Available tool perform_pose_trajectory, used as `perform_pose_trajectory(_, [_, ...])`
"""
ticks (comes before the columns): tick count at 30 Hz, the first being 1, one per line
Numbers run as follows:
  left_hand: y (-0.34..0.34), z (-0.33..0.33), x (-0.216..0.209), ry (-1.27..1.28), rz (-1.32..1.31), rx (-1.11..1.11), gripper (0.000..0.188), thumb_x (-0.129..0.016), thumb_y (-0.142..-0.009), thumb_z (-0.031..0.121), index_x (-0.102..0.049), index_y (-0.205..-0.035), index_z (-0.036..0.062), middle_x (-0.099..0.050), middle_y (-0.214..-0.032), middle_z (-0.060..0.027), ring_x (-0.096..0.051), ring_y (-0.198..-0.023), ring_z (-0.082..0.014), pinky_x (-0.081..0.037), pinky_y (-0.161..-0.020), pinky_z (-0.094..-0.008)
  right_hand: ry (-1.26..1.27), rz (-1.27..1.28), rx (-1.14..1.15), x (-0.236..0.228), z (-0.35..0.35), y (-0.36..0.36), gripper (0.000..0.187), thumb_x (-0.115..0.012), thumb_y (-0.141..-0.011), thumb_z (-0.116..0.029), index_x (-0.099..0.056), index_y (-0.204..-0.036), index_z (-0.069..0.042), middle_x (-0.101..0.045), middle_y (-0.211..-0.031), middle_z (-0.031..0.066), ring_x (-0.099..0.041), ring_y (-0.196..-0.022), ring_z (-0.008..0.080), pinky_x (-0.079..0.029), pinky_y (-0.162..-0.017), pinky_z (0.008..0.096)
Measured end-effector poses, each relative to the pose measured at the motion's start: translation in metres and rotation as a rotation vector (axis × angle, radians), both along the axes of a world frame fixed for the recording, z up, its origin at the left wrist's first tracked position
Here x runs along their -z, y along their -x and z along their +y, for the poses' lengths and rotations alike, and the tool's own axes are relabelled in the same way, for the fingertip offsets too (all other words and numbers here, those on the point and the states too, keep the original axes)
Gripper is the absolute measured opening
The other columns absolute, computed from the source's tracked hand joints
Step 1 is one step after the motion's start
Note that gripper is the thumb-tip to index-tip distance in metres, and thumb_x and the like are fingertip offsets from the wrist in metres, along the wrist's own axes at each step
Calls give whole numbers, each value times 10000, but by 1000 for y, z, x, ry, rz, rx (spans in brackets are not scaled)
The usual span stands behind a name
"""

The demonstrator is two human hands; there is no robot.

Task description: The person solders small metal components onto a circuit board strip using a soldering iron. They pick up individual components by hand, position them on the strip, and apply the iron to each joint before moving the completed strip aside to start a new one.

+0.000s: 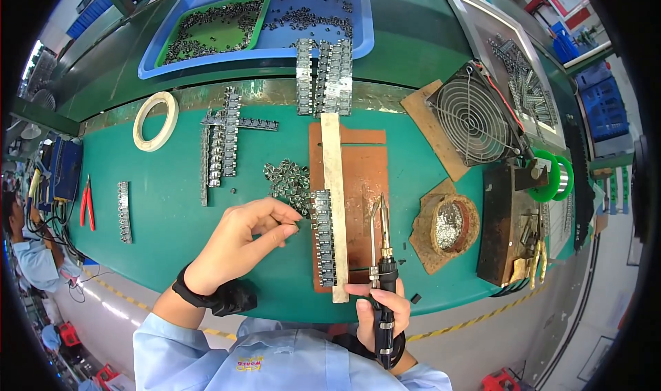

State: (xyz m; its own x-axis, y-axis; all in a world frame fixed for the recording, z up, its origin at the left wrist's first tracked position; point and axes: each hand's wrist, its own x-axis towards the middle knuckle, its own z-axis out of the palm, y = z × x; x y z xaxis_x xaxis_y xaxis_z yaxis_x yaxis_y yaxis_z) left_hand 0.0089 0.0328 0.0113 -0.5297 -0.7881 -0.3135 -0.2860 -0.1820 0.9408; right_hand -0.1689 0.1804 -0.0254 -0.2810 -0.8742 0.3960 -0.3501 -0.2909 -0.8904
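Observation:
My left hand [241,236] is closed in a pinch at the near edge of a pile of small metal-and-black parts [287,184]. A tiny dark piece seems to show at its fingertips, too small to name. In my right hand [383,308] is a black-handled soldering iron [387,274], its metal tip pointing away from me, with a thin tube clamped alongside. My right index finger touches the near end of a pale wooden strip [333,184]. Against that strip's left side lies a row of small circuit boards [323,243], on a brown board [365,170].
Right: a fan [475,115], a round solder pot [454,227], and a green solder spool [551,175] on a metal box. Left: a tape roll [155,121], red-handled pliers [87,205], more board strips [224,139]. A blue tray [361,26] of small parts stands at the back.

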Motion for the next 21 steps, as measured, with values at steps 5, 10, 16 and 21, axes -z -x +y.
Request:
perform_pose_trajectory(5, [0,0,0,118,-75,39,115,-574,-827,78,-583,-879,-24,-563,-729,-29,-529,-562,-75,-412,-505,-206,12,11,-15,0,0,1,322,-622,-739,18,-463,-1010,-48,-659,-822,161,-489,-686,191,-425,-659,288])
perform_pose_trajectory(10, [7,-2,-3,-127,8,9,137,-538,-867,133,-553,-915,5,-528,-717,5,-471,-518,-45,-359,-441,-188,12,-182,-24,5,7,1,387,-661,-752,-94,-438,-1064,-42,-639,-824,161,-483,-699,182,-418,-659,290])
perform_pose_trajectory(16, [11,-5,4,-399,208,-10,136,-511,-888,165,-527,-904,30,-522,-737,10,-446,-500,-41,-338,-419,-184,-77,-344,154,-26,11,5,528,-639,-764,-349,-371,-1103,-46,-533,-799,103,-486,-714,167,-366,-747,336])
perform_pose_trajectory(21, [10,-6,9,-410,255,-35,164,-533,-879,192,-535,-884,28,-523,-712,7,-448,-499,-39,-346,-414,-184,-111,-96,12,-28,4,27,502,-695,-706,-315,-439,-1031,-30,-516,-769,80,-482,-680,151,-353,-692,321])
